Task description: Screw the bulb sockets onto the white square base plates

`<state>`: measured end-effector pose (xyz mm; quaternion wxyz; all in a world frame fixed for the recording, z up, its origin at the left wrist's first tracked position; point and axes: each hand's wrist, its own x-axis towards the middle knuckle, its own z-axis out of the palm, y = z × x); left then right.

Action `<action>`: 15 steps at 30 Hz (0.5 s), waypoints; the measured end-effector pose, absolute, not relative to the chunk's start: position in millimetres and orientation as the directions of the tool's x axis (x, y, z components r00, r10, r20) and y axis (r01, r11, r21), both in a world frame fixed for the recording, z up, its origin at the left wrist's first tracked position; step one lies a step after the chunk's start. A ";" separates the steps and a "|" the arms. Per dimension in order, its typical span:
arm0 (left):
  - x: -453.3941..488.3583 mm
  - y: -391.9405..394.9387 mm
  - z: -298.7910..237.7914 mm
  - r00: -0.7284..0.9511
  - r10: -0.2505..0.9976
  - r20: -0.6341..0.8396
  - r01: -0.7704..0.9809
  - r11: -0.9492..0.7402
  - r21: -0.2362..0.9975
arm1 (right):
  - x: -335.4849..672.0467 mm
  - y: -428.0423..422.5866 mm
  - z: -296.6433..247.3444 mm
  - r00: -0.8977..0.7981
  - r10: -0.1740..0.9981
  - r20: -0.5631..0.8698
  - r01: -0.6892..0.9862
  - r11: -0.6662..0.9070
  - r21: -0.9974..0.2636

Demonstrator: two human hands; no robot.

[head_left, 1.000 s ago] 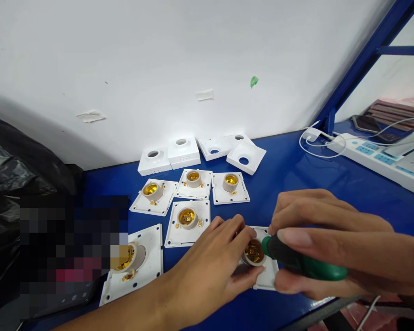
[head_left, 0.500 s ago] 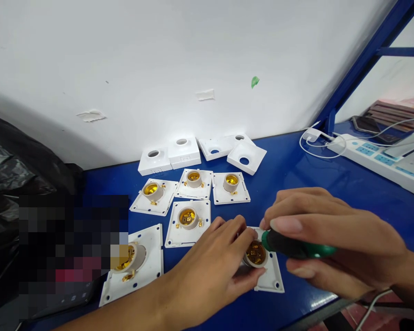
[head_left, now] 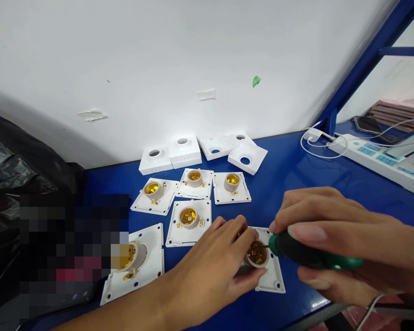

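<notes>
My left hand (head_left: 224, 257) is closed around the side of a lamp socket (head_left: 257, 253), a round white holder with a brass-coloured inside on a square white base plate (head_left: 274, 276). Thumb and fingers press on the socket's left side against the blue table. In my right hand (head_left: 345, 234) is a screwdriver (head_left: 313, 253) with a black and green handle, gripped between thumb and fingers. It lies nearly level, and its thin shaft reaches to the socket's opening. Exactly where the tip touches I cannot tell.
Several more sockets on plates (head_left: 189, 220) lie to the left and behind. White square covers (head_left: 247, 157) with round holes stand along the wall. A power strip (head_left: 382, 158) with white cables is at the right, a black plastic bag (head_left: 17, 174) at the left.
My right hand has drawn back to the right with the screwdriver, so its shaft now shows between handle and socket. My left hand stays on the socket.
</notes>
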<state>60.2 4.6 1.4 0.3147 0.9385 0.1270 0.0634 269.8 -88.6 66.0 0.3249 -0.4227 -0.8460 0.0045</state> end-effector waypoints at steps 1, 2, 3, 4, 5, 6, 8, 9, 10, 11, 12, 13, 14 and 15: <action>60.2 4.6 1.6 0.960 0.278 0.033 0.202 -0.770 0.606 | 269.7 -88.9 66.5 -0.437 0.718 0.541 0.710 0.645 -0.283; 60.2 4.6 2.0 0.961 0.275 0.027 0.203 -0.770 0.605 | 269.4 -88.3 66.5 -0.447 0.710 0.545 0.700 0.657 -0.281; 60.3 4.6 2.6 0.962 0.271 0.021 0.204 -0.772 0.602 | 269.0 -87.1 66.1 -0.459 0.688 0.562 0.682 0.678 -0.275; 60.4 4.6 3.4 0.963 0.269 0.016 0.207 -0.773 0.599 | 268.4 -85.5 65.4 -0.462 0.664 0.587 0.663 0.699 -0.268; 60.6 4.6 4.1 0.963 0.270 0.012 0.210 -0.775 0.596 | 267.7 -83.8 64.6 -0.457 0.639 0.618 0.648 0.716 -0.260; 60.8 4.5 4.8 0.963 0.271 0.010 0.213 -0.776 0.593 | 266.9 -82.1 63.9 -0.452 0.618 0.643 0.636 0.729 -0.253; 61.1 4.5 5.6 0.961 0.275 0.009 0.216 -0.777 0.591 | 265.2 -79.6 62.9 -0.446 0.588 0.675 0.623 0.745 -0.237; 61.2 4.5 5.9 0.961 0.275 0.010 0.216 -0.776 0.593 | 264.4 -79.0 62.7 -0.443 0.585 0.679 0.624 0.745 -0.234; 61.3 4.6 6.1 0.961 0.275 0.012 0.214 -0.776 0.594 | 263.5 -78.9 62.8 -0.444 0.582 0.681 0.625 0.746 -0.231; 61.4 4.6 6.4 0.962 0.274 0.014 0.212 -0.775 0.595 | 262.7 -79.2 63.1 -0.445 0.583 0.680 0.625 0.746 -0.230; 61.4 4.6 6.7 0.961 0.276 0.015 0.213 -0.775 0.596 | 261.9 -79.8 63.5 -0.441 0.594 0.673 0.635 0.736 -0.235; 61.5 4.6 7.1 0.961 0.277 0.014 0.215 -0.774 0.596 | 261.0 -80.7 63.9 -0.433 0.606 0.667 0.647 0.725 -0.238; 61.5 4.6 7.5 0.961 0.278 0.008 0.218 -0.773 0.596 | 260.2 -81.7 64.5 -0.429 0.626 0.652 0.666 0.707 -0.240; 61.5 4.5 8.1 0.961 0.278 0.003 0.221 -0.772 0.596 | 259.5 -83.0 65.2 -0.424 0.646 0.634 0.687 0.686 -0.239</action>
